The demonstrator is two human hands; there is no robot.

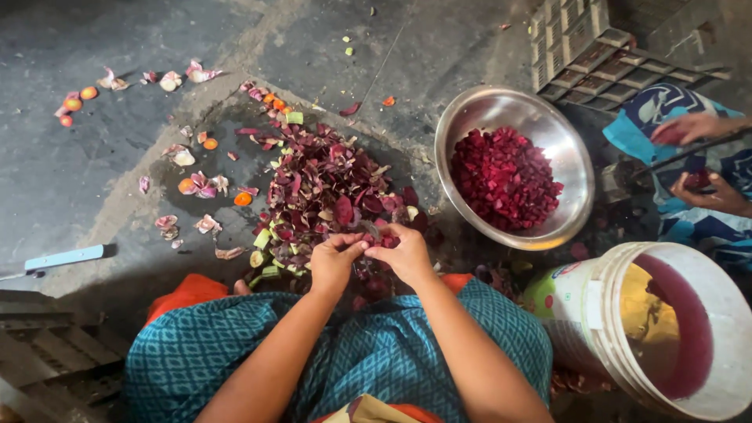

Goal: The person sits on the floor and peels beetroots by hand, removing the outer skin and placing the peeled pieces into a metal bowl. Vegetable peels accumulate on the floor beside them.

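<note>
Beetroot piece (378,235), dark red and small, sits pinched between left hand (333,262) and right hand (403,254) (fingertips together) at the peel heap's (321,188) near edge, steel bowl (564,168) just rightward.

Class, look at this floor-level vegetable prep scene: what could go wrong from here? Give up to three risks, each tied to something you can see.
1. The left hand and right hand pinch a small beet piece close together; fingers could get nicked.
2. The steel bowl of cut beet sits beside the peel pile; scraps may get mixed in.
3. The white bucket leans; its reddish water might spill.
</note>
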